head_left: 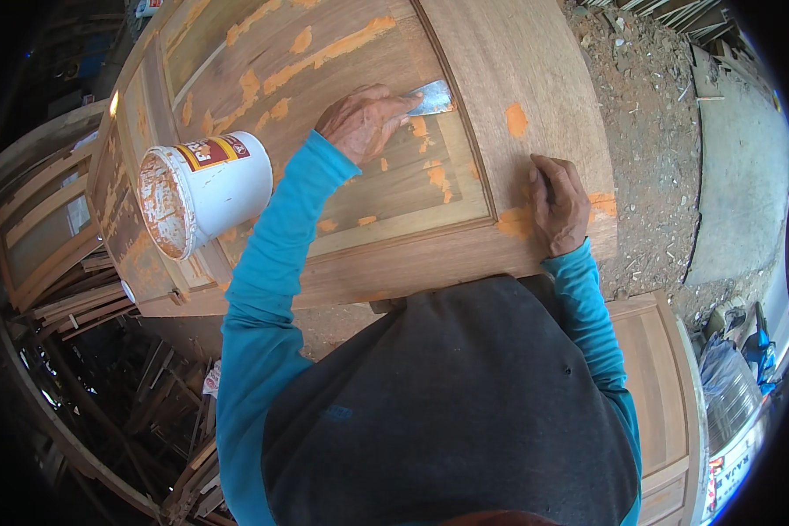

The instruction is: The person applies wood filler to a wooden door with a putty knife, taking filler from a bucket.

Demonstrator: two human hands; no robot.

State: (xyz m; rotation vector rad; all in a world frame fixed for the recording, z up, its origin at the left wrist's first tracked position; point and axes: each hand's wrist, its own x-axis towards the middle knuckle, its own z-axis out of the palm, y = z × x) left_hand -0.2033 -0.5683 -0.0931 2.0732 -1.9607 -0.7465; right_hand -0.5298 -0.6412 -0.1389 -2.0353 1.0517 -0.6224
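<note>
A wooden panel door [535,61] lies flat in front of me, dotted with patches of orange filler [516,119]. My left hand [364,118] is shut on a metal putty knife [434,96], whose blade is pressed against the groove beside the inner panel. My right hand [557,206] rests palm down on the door's near right frame, next to an orange smear, and holds nothing. A white plastic bucket [215,186] smeared with filler lies tipped on its side on the door's left part, its mouth facing the lower left.
Bare dirt ground [649,131] strewn with wood chips lies to the right of the door. Stacked wooden frames [53,228] and slats stand at the left and below. Another wooden door [662,386] lies at the lower right.
</note>
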